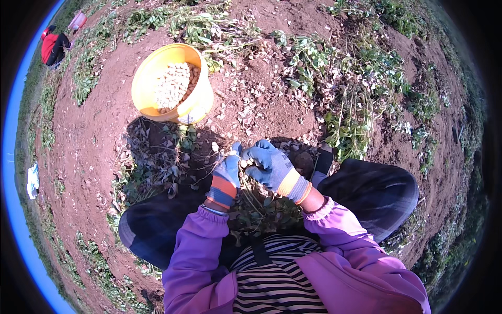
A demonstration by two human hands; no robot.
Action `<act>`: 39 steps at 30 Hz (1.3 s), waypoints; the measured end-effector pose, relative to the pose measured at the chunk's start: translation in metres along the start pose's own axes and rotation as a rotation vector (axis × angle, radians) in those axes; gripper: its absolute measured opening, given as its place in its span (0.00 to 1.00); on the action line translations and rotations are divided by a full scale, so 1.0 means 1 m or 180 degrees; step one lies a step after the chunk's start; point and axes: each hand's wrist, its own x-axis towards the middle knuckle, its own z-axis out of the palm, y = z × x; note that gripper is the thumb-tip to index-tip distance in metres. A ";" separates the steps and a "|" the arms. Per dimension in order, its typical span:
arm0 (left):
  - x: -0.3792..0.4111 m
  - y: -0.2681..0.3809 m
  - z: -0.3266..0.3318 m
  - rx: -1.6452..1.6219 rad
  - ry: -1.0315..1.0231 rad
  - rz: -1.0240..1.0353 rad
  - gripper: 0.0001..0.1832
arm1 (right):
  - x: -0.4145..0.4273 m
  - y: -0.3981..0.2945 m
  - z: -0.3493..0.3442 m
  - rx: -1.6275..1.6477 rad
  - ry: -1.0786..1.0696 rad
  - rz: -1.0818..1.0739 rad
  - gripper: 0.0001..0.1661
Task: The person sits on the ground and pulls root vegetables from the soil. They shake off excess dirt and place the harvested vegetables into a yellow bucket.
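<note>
My left hand [226, 170], in a blue-grey work glove with an orange band, is closed around the root end of a peanut plant [251, 192]. Its stems run down between my wrists, and leaves lie over my lap. Close beside it, my right hand [270, 167] wears a matching glove. The curled fingers of that hand are on a few pale peanut pods [246, 162] at the roots. Ahead and to the left stands a yellow plastic bucket [202, 98], tilted in view, partly filled with peanut pods [174, 84].
Uprooted peanut plants [349, 90] lie in rows over reddish soil. More leafy stems [160, 157] are by my left knee, in shadow. Far left, a person in red [51, 47] is low to the ground near a pink bucket [77, 20]. A white sack-like object [33, 180] lies at the left.
</note>
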 end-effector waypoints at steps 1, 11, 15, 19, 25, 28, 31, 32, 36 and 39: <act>-0.001 -0.001 0.000 -0.0116 -0.0056 -0.0106 0.26 | 0.000 0.006 0.002 -0.0037 0.0024 -0.0097 0.12; 0.002 -0.018 0.001 -0.0128 0.0070 -0.0791 0.19 | -0.003 0.000 0.008 -0.0165 -0.0016 -0.0262 0.13; 0.000 -0.031 0.008 -0.0529 0.0135 -0.0034 0.26 | -0.003 0.002 0.015 -0.0251 0.0166 0.0066 0.13; -0.001 -0.017 0.012 -0.1023 0.0129 -0.0314 0.29 | -0.003 0.012 0.011 -0.0409 0.0047 -0.0380 0.16; 0.001 -0.023 0.004 -0.0559 0.0034 -0.0456 0.23 | -0.005 -0.006 0.009 -0.0421 0.0180 -0.0180 0.13; -0.001 -0.017 0.009 -0.0362 0.0306 -0.0094 0.23 | -0.006 -0.006 0.014 -0.0259 0.0338 0.0030 0.11; 0.004 -0.019 0.014 -0.0342 0.0462 -0.0060 0.24 | -0.006 -0.001 0.013 0.0711 0.0050 0.0853 0.08; 0.003 -0.015 0.009 -0.0204 0.0281 -0.0450 0.24 | -0.007 0.006 0.012 0.1733 0.0019 0.0683 0.08; 0.000 -0.003 0.013 -0.0226 0.0276 -0.0810 0.23 | -0.007 0.016 0.006 0.1979 -0.0305 0.0929 0.15; 0.002 -0.002 0.011 -0.0150 0.0212 -0.0902 0.23 | -0.006 0.021 -0.002 0.2448 -0.0724 0.1303 0.15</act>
